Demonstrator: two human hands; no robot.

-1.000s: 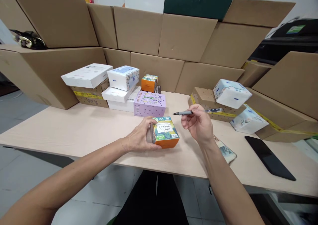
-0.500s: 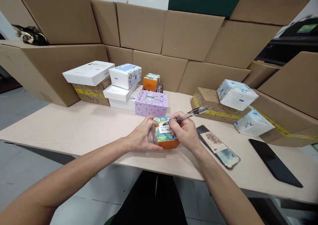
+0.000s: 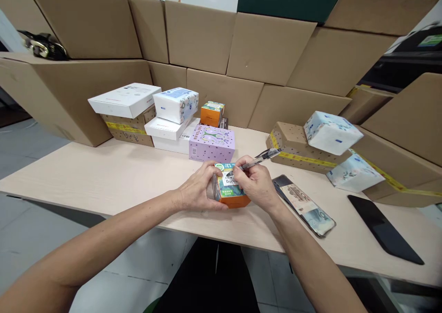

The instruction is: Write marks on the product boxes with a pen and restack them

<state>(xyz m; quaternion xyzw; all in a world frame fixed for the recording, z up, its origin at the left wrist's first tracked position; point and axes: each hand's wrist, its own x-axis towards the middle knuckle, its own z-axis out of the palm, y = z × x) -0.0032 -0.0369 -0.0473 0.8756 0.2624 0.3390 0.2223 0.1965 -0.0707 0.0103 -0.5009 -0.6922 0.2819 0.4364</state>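
While I look down through the head camera, I take the small orange box (image 3: pixel 232 202) as the centre of my dial, with twelve at the far cardboard wall (image 3: pixel 210 36). It sits near the front edge of the pale table (image 3: pixel 138 179), its printed top facing up. My left hand (image 3: pixel 199 186) curls round its nine o'clock side, gripping it. My right hand (image 3: pixel 257 184), at three o'clock, pinches a pen (image 3: pixel 265 155) between thumb and fingers, its tip at the white label and its back end slanting up towards two; I cannot tell whether the tip touches.

At eleven I see the purple box (image 3: pixel 212 143), with another orange box (image 3: pixel 210 117) behind it. Between ten and eleven, a tissue pack (image 3: pixel 174 105) lies on white boxes, and at ten a wide white box (image 3: pixel 124 100) rests on a taped carton. Two o'clock gives me a dotted carton (image 3: pixel 293 149) with another tissue pack (image 3: pixel 333 131) above its right end. Banknotes (image 3: pixel 302 202) lie at three, and farther out, towards four, a black slab (image 3: pixel 385 230) lies flat
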